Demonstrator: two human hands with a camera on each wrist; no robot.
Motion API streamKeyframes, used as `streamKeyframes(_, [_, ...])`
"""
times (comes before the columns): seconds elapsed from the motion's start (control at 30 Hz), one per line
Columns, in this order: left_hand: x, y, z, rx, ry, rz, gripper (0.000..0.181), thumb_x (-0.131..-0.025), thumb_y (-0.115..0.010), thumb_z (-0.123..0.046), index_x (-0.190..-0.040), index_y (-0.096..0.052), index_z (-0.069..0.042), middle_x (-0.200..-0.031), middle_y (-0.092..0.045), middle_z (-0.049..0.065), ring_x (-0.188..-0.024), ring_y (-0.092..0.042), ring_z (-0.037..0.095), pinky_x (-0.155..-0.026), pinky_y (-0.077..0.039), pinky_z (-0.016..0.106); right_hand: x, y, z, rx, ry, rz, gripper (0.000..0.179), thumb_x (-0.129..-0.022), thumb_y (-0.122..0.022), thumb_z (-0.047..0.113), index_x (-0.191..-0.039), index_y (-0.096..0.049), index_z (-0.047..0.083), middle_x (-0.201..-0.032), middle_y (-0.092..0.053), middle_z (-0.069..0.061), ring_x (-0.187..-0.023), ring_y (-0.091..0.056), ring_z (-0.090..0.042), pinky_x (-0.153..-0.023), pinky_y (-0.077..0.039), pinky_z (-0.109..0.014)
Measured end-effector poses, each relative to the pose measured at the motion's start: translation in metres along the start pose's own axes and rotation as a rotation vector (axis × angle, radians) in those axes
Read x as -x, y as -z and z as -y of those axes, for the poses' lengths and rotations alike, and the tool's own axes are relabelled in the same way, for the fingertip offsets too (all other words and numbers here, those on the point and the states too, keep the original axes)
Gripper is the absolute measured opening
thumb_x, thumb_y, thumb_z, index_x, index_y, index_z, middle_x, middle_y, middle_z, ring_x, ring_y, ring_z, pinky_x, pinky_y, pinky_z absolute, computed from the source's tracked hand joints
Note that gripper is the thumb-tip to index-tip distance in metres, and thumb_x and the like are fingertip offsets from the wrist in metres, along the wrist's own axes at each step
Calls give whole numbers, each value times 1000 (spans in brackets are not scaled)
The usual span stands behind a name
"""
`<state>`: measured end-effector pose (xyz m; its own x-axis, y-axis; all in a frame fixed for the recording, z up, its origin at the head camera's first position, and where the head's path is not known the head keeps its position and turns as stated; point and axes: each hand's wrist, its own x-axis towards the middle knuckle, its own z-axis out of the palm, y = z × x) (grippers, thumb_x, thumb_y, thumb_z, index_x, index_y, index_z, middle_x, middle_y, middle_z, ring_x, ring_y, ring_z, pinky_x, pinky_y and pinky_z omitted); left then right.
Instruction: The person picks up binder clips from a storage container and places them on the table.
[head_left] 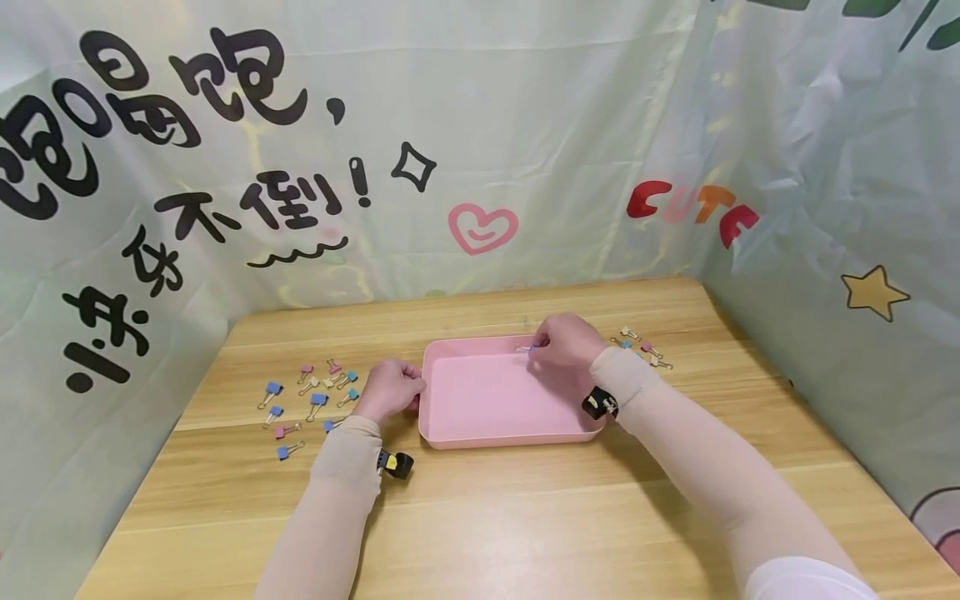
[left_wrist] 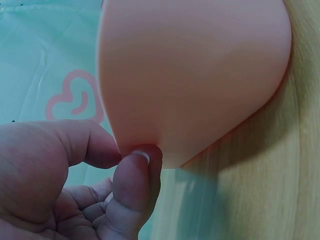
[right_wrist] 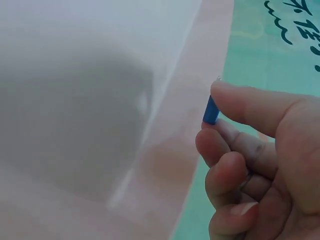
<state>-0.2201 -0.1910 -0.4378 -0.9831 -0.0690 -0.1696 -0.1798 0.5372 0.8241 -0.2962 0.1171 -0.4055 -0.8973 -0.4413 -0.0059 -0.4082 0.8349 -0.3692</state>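
Observation:
A pink rectangular tray stands on the wooden table, its floor bare. My left hand pinches the tray's left rim between thumb and fingers, as the left wrist view shows up close on the tray wall. Near the tray's far edge, my right hand pinches a small blue binder clip between thumb and fingertips. The clip's metal handle points left in the head view. In the right wrist view, the other fingers of the right hand are curled beneath it.
Several binder clips in blue, pink and cream lie scattered left of the tray. A smaller group of clips lies on the right, partly behind my right wrist. A printed cloth hangs around the table.

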Motion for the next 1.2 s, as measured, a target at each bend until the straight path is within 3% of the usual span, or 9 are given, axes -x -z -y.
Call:
streamKeyframes(0.2, [0,0,-1,1,3,5,10,-87,-63,-8,-92,-66,0,-82,-63,12,-63,-61,19,-57,-54,28,9,17,-10,-6,-22,-15,17,-87,-70,26,-97,-76,14,-92,-71,0,-88,-64,-19,-84,-51,-39])
streamKeyframes(0.47, [-2,0,0,-6,6,6,12,-86,-62,-8,-94,-65,0,-83,-63,12,-63,-61,18,-57,-54,28,27,33,-36,-84,-112,19,16,-89,-69,27,-95,-75,14,-90,-72,-2,-59,-66,-25,-72,-53,-37])
streamKeyframes(0.6, [-2,-1,1,-5,4,8,11,-86,-63,-8,-94,-65,0,-84,-63,13,-63,-62,18,-57,-54,27,38,39,-51,-69,-105,7,16,-89,-69,27,-89,-75,12,-83,-72,-3,-60,-65,-20,-76,-51,-40])
streamKeyframes(0.67, [-2,0,0,-1,6,9,11,-87,-63,-8,-94,-65,0,-84,-63,13,-64,-62,19,-57,-54,27,44,42,-58,-53,-92,-9,17,-89,-68,27,-84,-75,12,-78,-71,-2,-60,-61,-16,-71,-50,-38])
streamKeyframes(0.8, [-1,0,0,-1,6,7,12,-87,-63,-8,-95,-65,1,-85,-63,14,-64,-62,19,-58,-55,28,55,45,-73,-51,-86,-33,20,-89,-68,27,-79,-75,11,-73,-70,-3,-57,-53,-13,-61,-45,-33])
streamKeyframes(0.97, [0,2,-1,-16,0,4,12,-87,-63,-8,-94,-65,1,-86,-64,14,-64,-62,18,-59,-55,28,69,44,-90,-66,-105,-52,19,-88,-70,26,-86,-75,8,-78,-71,-5,-60,-55,-12,-62,-46,-32])
streamKeyframes(1.2, [2,1,-1,-17,1,7,10,-86,-63,-7,-93,-65,0,-85,-64,13,-63,-62,18,-58,-55,28,90,38,-114,-90,-137,-40,21,-87,-71,25,-75,-69,7,-63,-59,-3,-55,-44,-13,-52,-38,-29])
